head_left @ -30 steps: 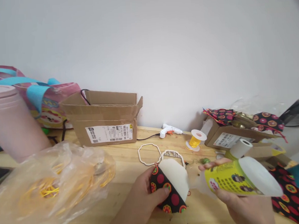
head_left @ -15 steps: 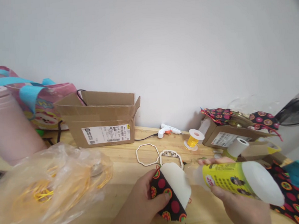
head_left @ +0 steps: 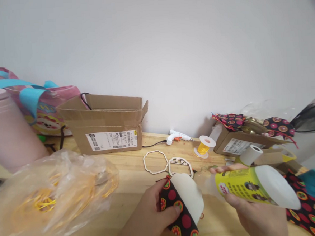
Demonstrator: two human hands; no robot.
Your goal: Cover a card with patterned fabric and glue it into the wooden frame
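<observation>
My left hand pinches a small piece with a smooth white face, partly covered by black cloth with red and orange round prints. The thumb presses on the cloth and the other fingers are behind it. In my right hand lies a glue bottle with a yellow label, tipped on its side. Its clear nozzle end points left at the white face, close to its right edge; whether they touch I cannot tell. A bit of red cord shows at the piece's lower right.
Two pale cut-out frames lie behind the hands. Farther back are a white glue gun and a yellow thread spool. Cardboard boxes stand left and right. A plastic bag with yellow cord and a pink tumbler are at left.
Both hands have shifted very slightly to the right, with the cloth-covered piece and the bottle still in them. The things on the table have stayed put.
</observation>
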